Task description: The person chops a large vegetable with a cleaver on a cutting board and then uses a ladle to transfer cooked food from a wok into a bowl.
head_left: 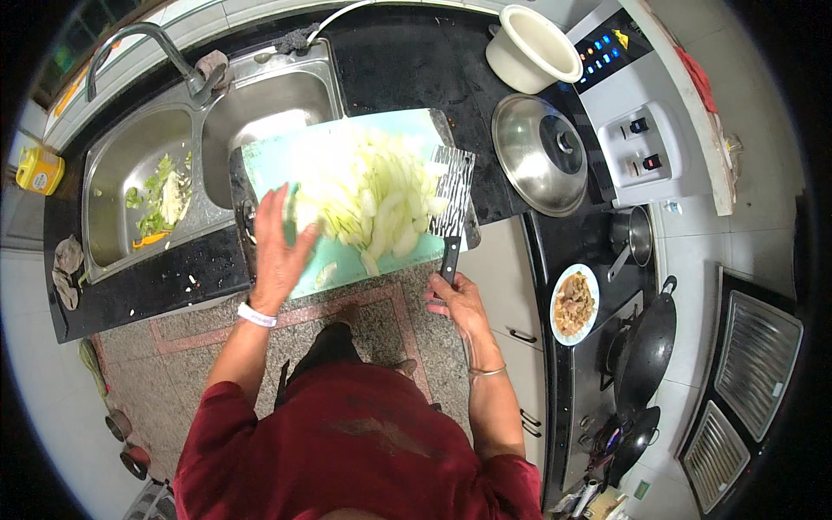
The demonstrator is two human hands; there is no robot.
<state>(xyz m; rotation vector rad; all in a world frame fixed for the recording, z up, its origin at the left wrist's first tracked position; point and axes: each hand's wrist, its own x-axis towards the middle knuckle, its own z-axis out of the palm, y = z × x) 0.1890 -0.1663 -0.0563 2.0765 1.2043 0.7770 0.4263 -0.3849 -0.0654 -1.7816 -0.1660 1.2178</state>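
Note:
Across the turquoise cutting board (pixel 342 275) lies a wide heap of pale green sliced vegetable (pixel 373 199). My left hand (pixel 282 247) is over the board's left part, fingers spread, close to the heap's left edge and holding nothing. In my right hand (pixel 457 299) is the black handle of a cleaver (pixel 452 195), my fingers wrapped round it near the board's right front. The cleaver's broad patterned blade rests along the right side of the heap. Glare washes out the upper left of the board.
A double steel sink (pixel 104 208) with vegetable scraps (pixel 165 199) lies to the left. At the right stand a steel lid (pixel 539 154), a cream basin (pixel 533 52), a plate of cooked food (pixel 574 303), a small saucepan (pixel 633 234) and a black wok (pixel 648 351) on the stove.

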